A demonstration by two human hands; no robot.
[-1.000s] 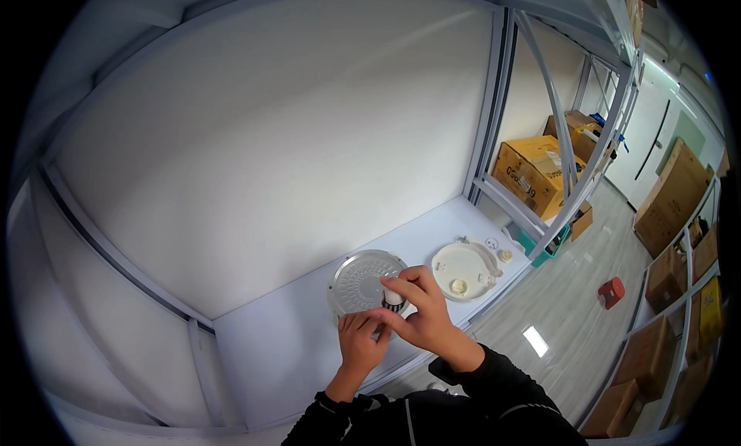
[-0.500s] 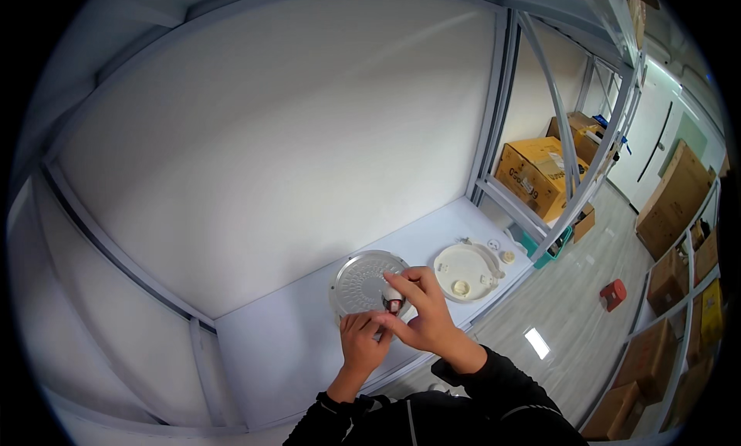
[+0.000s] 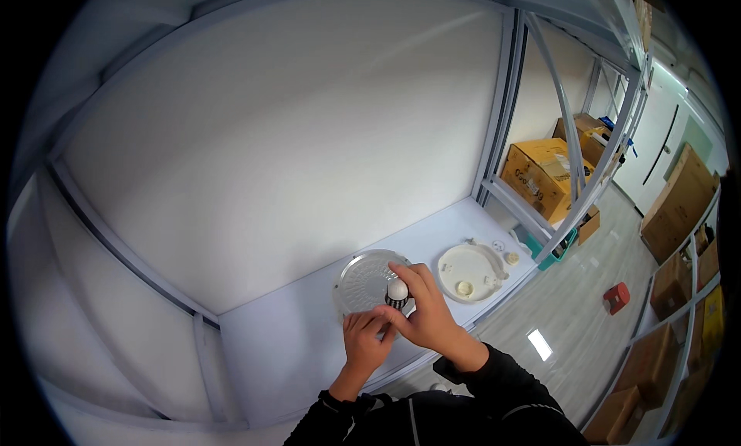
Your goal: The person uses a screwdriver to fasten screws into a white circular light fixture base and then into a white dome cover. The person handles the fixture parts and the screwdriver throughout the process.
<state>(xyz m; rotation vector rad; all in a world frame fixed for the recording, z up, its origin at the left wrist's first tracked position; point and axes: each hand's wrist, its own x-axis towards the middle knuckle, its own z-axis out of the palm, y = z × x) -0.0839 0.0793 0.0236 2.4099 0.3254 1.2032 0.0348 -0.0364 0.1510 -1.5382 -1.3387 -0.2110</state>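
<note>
A small piece with a rounded white top and a dark, light-striped body point(image 3: 397, 293) is between my hands, and its exact kind I cannot make out. My right hand point(image 3: 429, 316) curls around it from the right, with thumb below and index finger above. My left hand point(image 3: 366, 342) is closed at its lower end, the fingertips meeting the right thumb and partly hiding the piece. Beneath and behind the hands lies a round clear ribbed cover point(image 3: 363, 278) with a pale rim. To the right rests a round cream-coloured base point(image 3: 482, 270).
A small cream ring point(image 3: 464, 288) sits in the base. A white disc point(image 3: 499, 246) and a round cream part point(image 3: 512, 258) lie beyond it on the white shelf point(image 3: 270, 361). Metal posts frame the shelf. Cartons point(image 3: 544, 176) and a red stool point(image 3: 617, 298) stand to the right.
The piece has turned in my fingers: its red-marked side is out of sight, and the striped body and white top show instead. My hands have kept nearly the same place.
</note>
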